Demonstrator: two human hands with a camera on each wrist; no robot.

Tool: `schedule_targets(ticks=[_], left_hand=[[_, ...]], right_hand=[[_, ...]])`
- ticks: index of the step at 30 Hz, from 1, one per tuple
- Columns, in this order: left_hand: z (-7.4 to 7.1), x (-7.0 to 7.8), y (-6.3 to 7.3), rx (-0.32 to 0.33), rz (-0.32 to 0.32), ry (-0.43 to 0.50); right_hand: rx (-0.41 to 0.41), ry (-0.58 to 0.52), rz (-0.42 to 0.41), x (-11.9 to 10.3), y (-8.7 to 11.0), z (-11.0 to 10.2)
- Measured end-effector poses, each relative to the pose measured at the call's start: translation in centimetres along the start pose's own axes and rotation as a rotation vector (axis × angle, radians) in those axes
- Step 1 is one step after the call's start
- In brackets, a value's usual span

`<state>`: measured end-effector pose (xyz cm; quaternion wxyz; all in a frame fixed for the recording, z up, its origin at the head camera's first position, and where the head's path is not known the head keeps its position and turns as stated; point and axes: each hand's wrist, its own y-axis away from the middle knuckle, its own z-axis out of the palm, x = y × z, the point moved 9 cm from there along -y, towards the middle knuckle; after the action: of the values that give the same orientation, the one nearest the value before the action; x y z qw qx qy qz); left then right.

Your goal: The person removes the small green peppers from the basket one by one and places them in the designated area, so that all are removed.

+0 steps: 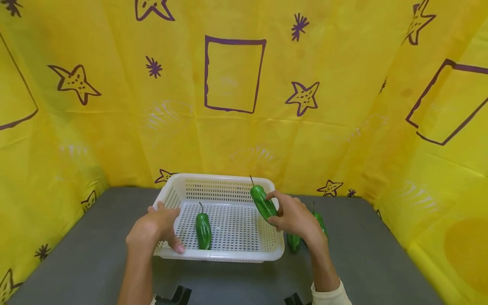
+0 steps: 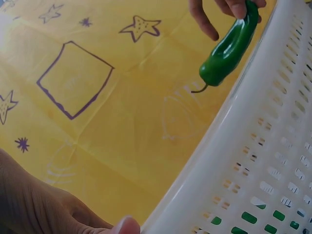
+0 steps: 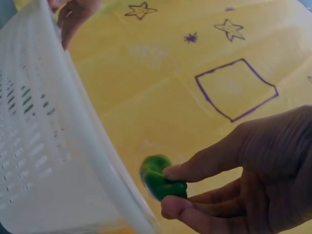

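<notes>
A white plastic basket with slotted walls stands on the dark table. My left hand holds its left end, with the thumb over the front left corner and the fingers at the left rim. Inside, toward the left, lies one green pepper with its stem pointing away. Above the basket's right rim, my right hand pinches another green pepper between thumb and fingers, its stem tilted up and left. In the right wrist view this held pepper is seen end-on beside the rim.
Right of the basket, partly hidden by my right forearm, lie more green peppers, one near the basket and one farther right. A yellow cloth with drawn stars encloses the back and sides of the grey table.
</notes>
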<state>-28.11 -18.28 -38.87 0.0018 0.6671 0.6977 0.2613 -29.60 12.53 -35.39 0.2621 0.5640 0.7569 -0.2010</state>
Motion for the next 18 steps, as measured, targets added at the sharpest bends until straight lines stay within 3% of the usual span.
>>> schedule_targets(ticks=[8,18], left_hand=[[0.1,-0.1,0.0,-0.005,0.005,0.010],[0.0,0.0,0.1,-0.007,0.006,0.006]], right_hand=[[-0.008,-0.034,0.059,1.9,0.9,-2.1],[-0.015,0.047,0.185,6.6,2.2,-4.7]])
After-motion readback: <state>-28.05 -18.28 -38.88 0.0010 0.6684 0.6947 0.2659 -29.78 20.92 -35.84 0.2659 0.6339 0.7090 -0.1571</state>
